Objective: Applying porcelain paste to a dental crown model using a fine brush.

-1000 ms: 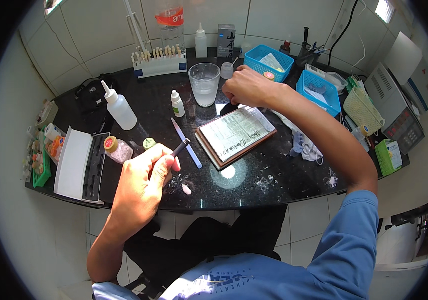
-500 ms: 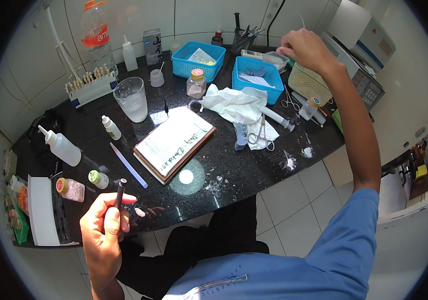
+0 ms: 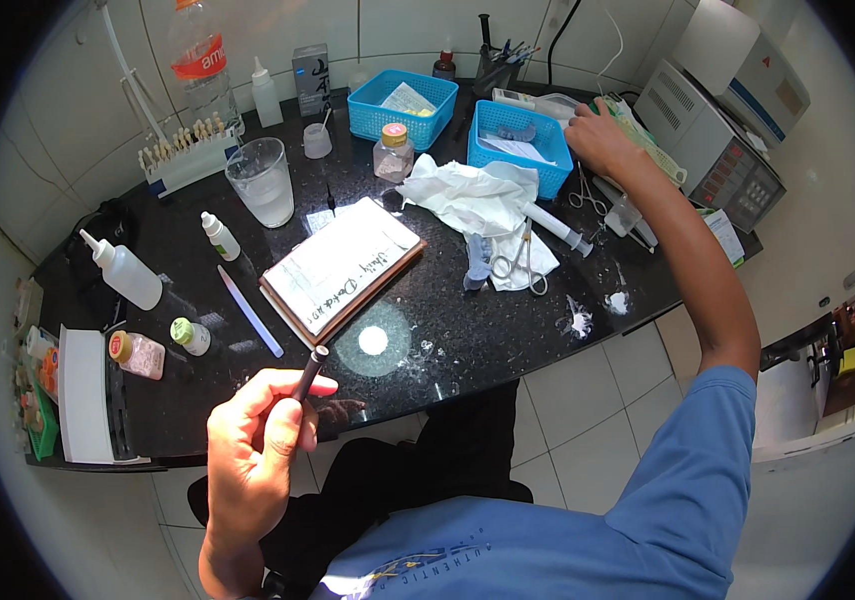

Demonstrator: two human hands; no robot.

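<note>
My left hand (image 3: 260, 450) is closed, pinching a short black tube (image 3: 310, 372) upright in front of the bench's near edge. The tube's pale, round end points up, below the brown-edged white pad (image 3: 346, 275) with handwriting on it. At the far right my right hand (image 3: 603, 140) reaches over the cream basket (image 3: 670, 165). Its fingers look slightly apart, with their tips partly hidden, and no held thing shows. Just left of that hand is a blue basket (image 3: 538, 180) with a paper in it. Forceps (image 3: 588, 195) lie below the hand.
A glass of cloudy liquid (image 3: 266, 190) stands left of the pad, near a dropper bottle (image 3: 220, 238) and a purple-white spatula (image 3: 250, 312). Crumpled white tissue (image 3: 473, 190), scissor-handled forceps (image 3: 520, 268) and a syringe (image 3: 560, 230) lie right. White powder (image 3: 580, 318) is spilled near the front edge.
My right hand has come down from above the cream basket into its area. My left hand has moved right and up with the black tube. The view has shifted slightly.
</note>
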